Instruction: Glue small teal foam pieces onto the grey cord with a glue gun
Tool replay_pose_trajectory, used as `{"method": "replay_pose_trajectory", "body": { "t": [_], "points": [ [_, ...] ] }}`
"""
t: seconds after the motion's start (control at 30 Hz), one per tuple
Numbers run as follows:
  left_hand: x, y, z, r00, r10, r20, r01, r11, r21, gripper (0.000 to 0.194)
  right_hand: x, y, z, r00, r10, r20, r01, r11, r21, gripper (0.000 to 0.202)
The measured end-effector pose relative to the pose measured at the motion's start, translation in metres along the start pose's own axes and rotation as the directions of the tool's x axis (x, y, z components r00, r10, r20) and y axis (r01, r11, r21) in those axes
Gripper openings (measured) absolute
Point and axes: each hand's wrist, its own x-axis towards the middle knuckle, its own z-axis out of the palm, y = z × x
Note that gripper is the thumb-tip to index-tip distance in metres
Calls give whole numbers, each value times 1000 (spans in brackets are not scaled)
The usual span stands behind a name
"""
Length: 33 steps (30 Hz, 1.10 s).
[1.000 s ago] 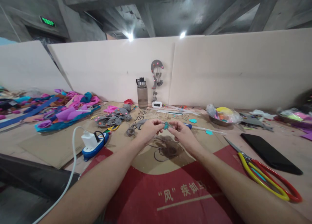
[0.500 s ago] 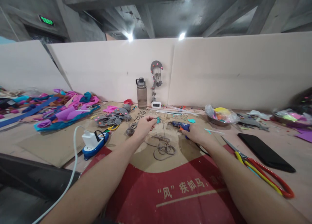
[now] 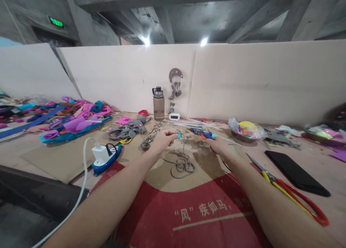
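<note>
My left hand (image 3: 163, 141) pinches a small teal felt cutout (image 3: 179, 134) between thumb and fingertips, above the cardboard. A thin grey cord (image 3: 182, 165) lies in loose loops below it, one strand rising towards the cutout. To the right, my right hand (image 3: 217, 146) is closed at the handle of a blue hot glue gun (image 3: 200, 132), whose nozzle points left. My fingers partly hide the handle. Another teal piece (image 3: 213, 135) shows just behind that hand.
Open scissors (image 3: 278, 181) and a black phone (image 3: 296, 172) lie at right. A blue-white power strip (image 3: 105, 161) is at left, near grey felt pieces (image 3: 127, 130). A water bottle (image 3: 158, 104) and small clock (image 3: 174, 116) stand at the back; a bowl (image 3: 245, 134) sits right.
My left hand has moved slightly right with the teal cutout, which now shows more of its face. The glue gun has shifted and turned a little in my right hand.
</note>
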Motion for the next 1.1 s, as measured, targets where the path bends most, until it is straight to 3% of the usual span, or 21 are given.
{"method": "replay_pose_trajectory", "body": {
  "t": [0.2, 0.4, 0.5, 0.7, 0.8, 0.97, 1.1],
  "points": [
    [3, -1, -2, 996, -81, -35, 78, 994, -80, 21, -17, -32, 12, 991, 116, 68, -131, 953, 274, 12],
    [7, -5, -5, 993, -82, -82, 73, 991, -111, 22, -30, -48, 17, 994, 29, 108, -71, 911, 406, 28],
    [9, -6, -7, 989, -91, -120, 77, 990, -120, 23, -38, -56, 18, 991, -50, 125, 3, 937, 350, 29],
    [11, -6, -10, 986, -86, -142, 59, 981, -184, 26, -52, -69, 19, 973, -160, 169, 136, 980, 145, 12],
    [11, -7, -11, 989, -66, -131, 41, 981, -189, 28, -51, -63, 23, 959, -213, 190, 190, 973, 132, 18],
    [11, -8, -12, 989, -62, -133, 39, 985, -170, 27, -45, -49, 27, 930, -350, 109, 355, 934, -26, 17],
    [12, -10, -13, 990, -58, -132, 38, 988, -150, 27, -44, -46, 26, 915, -392, 99, 401, 911, -99, 16]
  ]
}}
